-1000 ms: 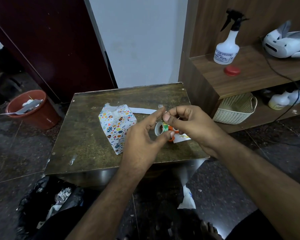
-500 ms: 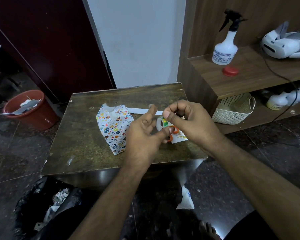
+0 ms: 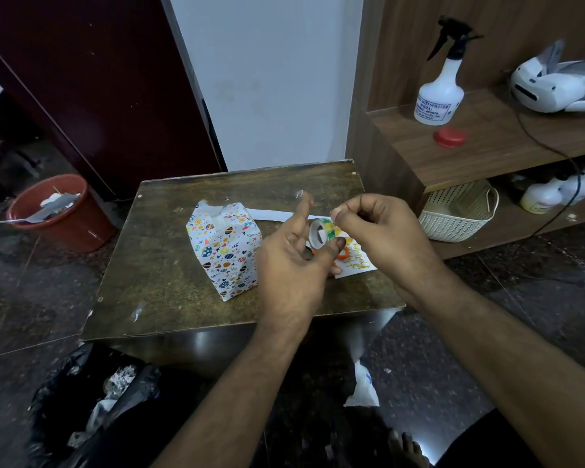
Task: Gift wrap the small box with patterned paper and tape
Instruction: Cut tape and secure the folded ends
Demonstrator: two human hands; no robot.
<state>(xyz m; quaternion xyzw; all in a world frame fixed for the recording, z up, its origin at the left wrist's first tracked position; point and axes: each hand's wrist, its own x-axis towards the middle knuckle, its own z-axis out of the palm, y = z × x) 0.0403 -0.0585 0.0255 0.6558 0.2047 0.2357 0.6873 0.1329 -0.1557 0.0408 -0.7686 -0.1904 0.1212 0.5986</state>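
Note:
The small box [image 3: 225, 249], covered in white paper with coloured egg and heart prints, stands upright on the brown table [image 3: 169, 282], its top flaps loosely folded. Just right of it, above the table, my left hand [image 3: 293, 261] holds a small roll of clear tape [image 3: 320, 233] between thumb and fingers, with the index finger raised. My right hand [image 3: 382, 233] pinches the tape's free end at the top of the roll. Orange-handled scissors [image 3: 341, 253] lie under my hands, mostly hidden.
A white paper strip [image 3: 274, 215] lies behind the box and a printed card [image 3: 357, 263] lies under my right hand. A red bucket [image 3: 60, 214] stands at the left, a black rubbish bag [image 3: 92, 400] below the table. At the right, wooden shelves hold a spray bottle [image 3: 439, 96] and a basket [image 3: 460, 211].
My left index finger has lifted off the roll and points up. My right hand has pulled slightly right from the roll, pinching the tape end. The box has not moved.

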